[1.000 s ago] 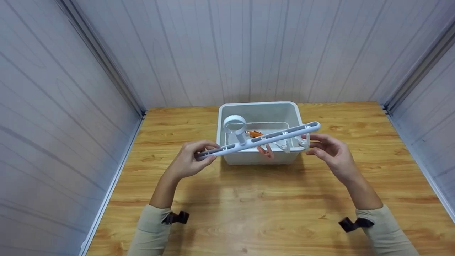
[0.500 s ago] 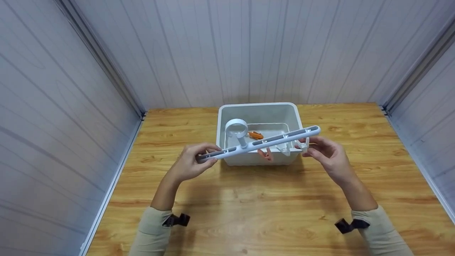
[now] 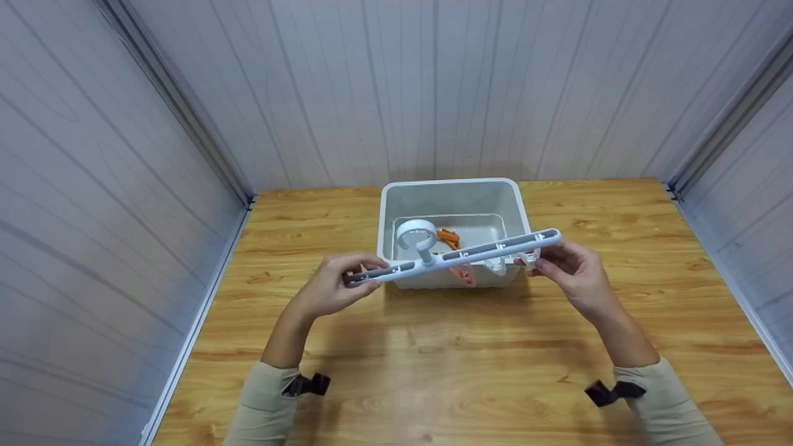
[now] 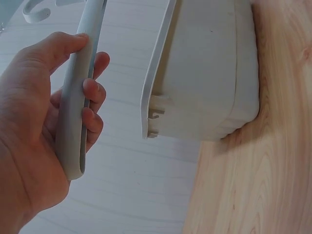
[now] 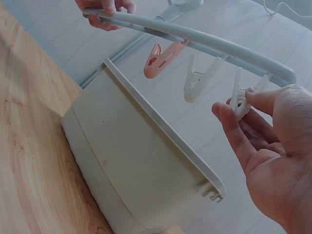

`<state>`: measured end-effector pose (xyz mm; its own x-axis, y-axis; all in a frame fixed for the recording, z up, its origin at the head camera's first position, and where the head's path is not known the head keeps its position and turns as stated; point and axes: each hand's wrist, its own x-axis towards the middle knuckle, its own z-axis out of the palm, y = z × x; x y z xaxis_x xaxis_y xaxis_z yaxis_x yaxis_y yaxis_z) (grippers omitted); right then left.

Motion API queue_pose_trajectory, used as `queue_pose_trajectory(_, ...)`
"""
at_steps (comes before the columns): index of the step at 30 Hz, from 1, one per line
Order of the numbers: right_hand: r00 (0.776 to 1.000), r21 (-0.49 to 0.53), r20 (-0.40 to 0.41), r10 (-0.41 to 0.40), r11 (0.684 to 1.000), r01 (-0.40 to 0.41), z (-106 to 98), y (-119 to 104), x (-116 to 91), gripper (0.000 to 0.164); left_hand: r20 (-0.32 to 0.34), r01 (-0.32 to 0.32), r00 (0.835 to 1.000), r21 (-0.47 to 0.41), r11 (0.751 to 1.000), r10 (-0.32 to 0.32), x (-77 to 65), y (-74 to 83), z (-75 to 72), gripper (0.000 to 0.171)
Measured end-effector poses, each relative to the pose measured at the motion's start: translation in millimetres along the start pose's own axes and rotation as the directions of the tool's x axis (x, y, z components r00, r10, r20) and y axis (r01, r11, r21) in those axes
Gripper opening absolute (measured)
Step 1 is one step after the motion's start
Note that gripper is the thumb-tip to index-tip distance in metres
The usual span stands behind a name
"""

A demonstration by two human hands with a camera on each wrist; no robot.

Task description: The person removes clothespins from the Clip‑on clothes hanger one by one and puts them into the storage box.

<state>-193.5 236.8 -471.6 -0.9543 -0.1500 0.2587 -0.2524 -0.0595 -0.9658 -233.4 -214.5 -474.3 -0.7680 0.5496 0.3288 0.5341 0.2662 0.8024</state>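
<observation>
A white plastic clothes hanger (image 3: 427, 266) with a slotted bar and a round hook is held in the air, overlapping the bin's near rim in the head view. My left hand (image 3: 331, 282) grips its left end, thumb on one side and fingers curled round the other. Under the bar hang a pink clothespin (image 5: 165, 59), a white clothespin (image 5: 200, 80) and, nearest the right end, another white clothespin (image 5: 236, 91). Thumb and fingers of my right hand (image 3: 579, 272) pinch that last one at its lower end.
A light grey plastic bin (image 3: 455, 181) stands on the wooden table (image 3: 433, 359) behind and below the hanger. Inside it lies an orange clothespin (image 3: 447, 237). Pale panel walls (image 3: 396, 87) rise at the back and both sides.
The hanger has sunk slightly, its hook coming lower and to the right. My right hand has moved in a little to the left, its fingers now closed on the end clothespin.
</observation>
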Motion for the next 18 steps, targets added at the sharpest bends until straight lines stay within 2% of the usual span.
queue_pose_trajectory(4, 0.998, 0.021, 0.062, -0.008, 1.0, 0.007, -4.2, -0.1, -0.9, 0.035, 0.018, 0.019, 1.0, -0.009, 1.0, -0.019, -0.2, 1.9, -1.6, 0.021)
queue_pose_trajectory(8, 0.981, 0.054, 0.191, -0.038, 0.998, 0.028, -11.3, -0.7, 1.3, 0.035, 0.03, 0.023, 0.999, -0.002, 1.0, -0.023, 1.1, 3.3, -3.8, 0.02)
queue_pose_trajectory(13, 0.934, 0.093, 0.354, -0.047, 0.996, 0.015, -19.9, -2.1, 6.2, 0.037, 0.043, 0.015, 0.999, 0.021, 1.0, -0.016, 2.7, 4.0, -6.2, 0.02)
queue_pose_trajectory(18, 0.866, 0.196, 0.495, -0.072, 0.98, -0.03, -25.7, 0.4, 11.8, 0.044, 0.064, 0.025, 0.998, 0.027, 0.999, -0.027, 3.6, 5.2, -7.9, 0.019)
